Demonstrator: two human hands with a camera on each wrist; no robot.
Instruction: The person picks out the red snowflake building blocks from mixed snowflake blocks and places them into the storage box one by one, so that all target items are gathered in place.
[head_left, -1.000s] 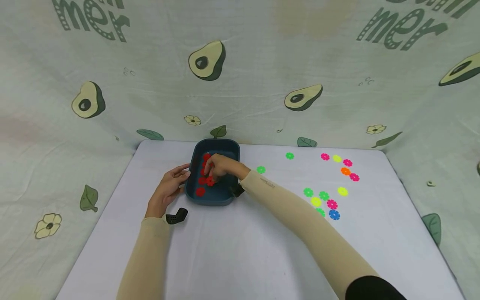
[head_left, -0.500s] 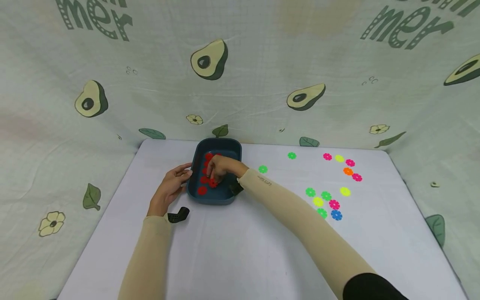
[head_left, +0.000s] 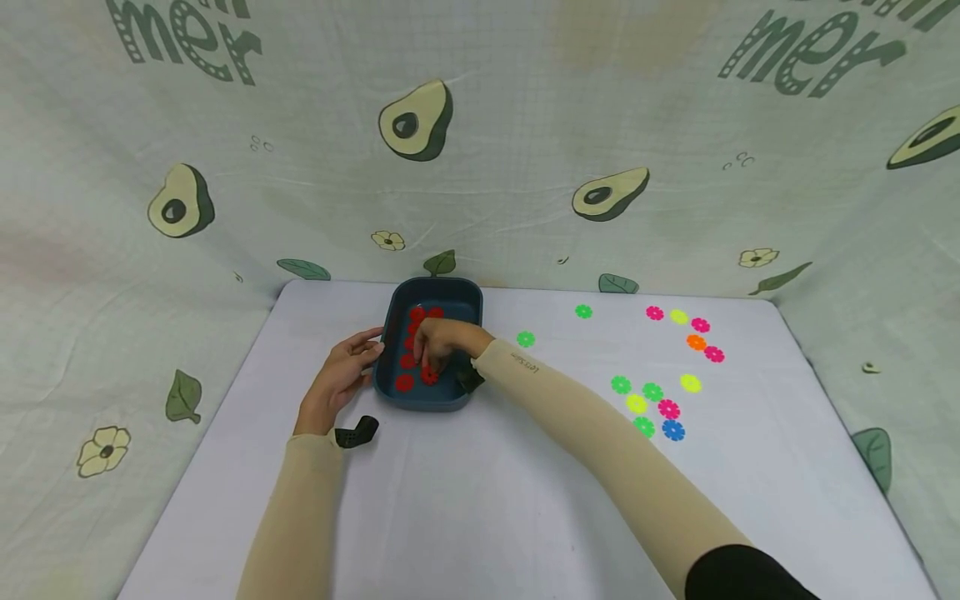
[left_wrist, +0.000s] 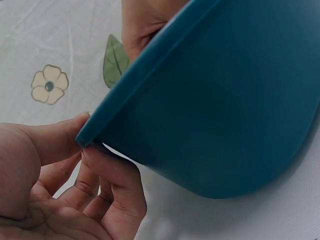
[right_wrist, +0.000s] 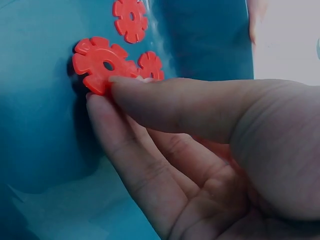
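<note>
A dark blue rectangular bin (head_left: pixel 423 403) stands at the back of the table. My left hand (head_left: pixel 341 379) pinches its left rim between thumb and index finger; the left wrist view shows this at the bin's edge (left_wrist: pixel 130 85). Inside the bin, my right hand (head_left: pixel 444 340) reaches down from the right. Its thumb and index finger pinch a red notched plastic disc (right_wrist: pixel 90 65) by the edge. More red discs lie on the bin's floor, such as one disc (head_left: pixel 404 382) near the front left corner and another disc (right_wrist: pixel 125 30) beyond the pinched one.
Loose notched discs lie on the white table to the right: green ones (head_left: pixel 526 339), yellow ones (head_left: pixel 691 383), pink ones (head_left: pixel 669 409), an orange one (head_left: pixel 696 342) and a blue one (head_left: pixel 672 430). A printed cloth (head_left: pixel 510 125) hangs behind the table.
My right hand has shifted slightly toward the front of the bin with the red disc at its fingertips, uncovering another red disc behind. My left hand has stayed at the rim.
</note>
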